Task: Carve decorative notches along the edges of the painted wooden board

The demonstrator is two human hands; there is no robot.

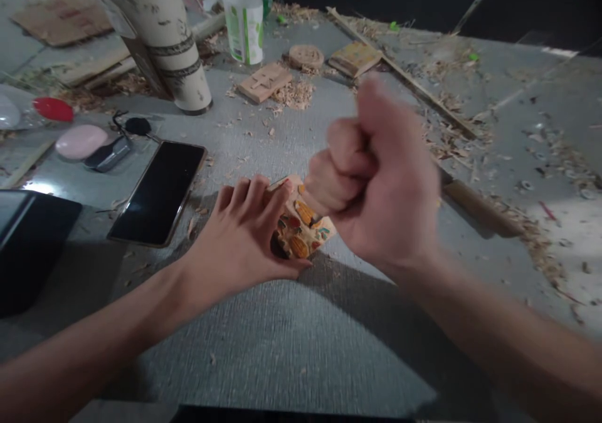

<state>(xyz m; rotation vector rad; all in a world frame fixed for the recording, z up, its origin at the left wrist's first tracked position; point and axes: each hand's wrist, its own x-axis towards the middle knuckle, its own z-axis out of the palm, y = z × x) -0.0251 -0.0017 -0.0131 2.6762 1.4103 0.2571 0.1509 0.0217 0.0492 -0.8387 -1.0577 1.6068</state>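
Back from near edge of table [263, 348], L hand [239, 229] grips painted block [301, 225].
R hand [383, 185] fisted, contents unclear; best pin block flat.

Head view, near, facing forward and down at hands [235, 238]

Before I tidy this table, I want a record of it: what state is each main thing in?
Painted block, carved, partly covered.
Left hand, gripping the painted block.
Right hand, closed, thumb raised; anything inside is hidden.
Phone, lying flat, screen dark.
Bottle, upright, top out of view.
Patterned container, standing, top out of view.
Cross-carved block, unpainted, lying flat.
Round piece, unpainted, carved, lying flat.
Yellow-painted block, lying flat.
Wood shavings, scattered.
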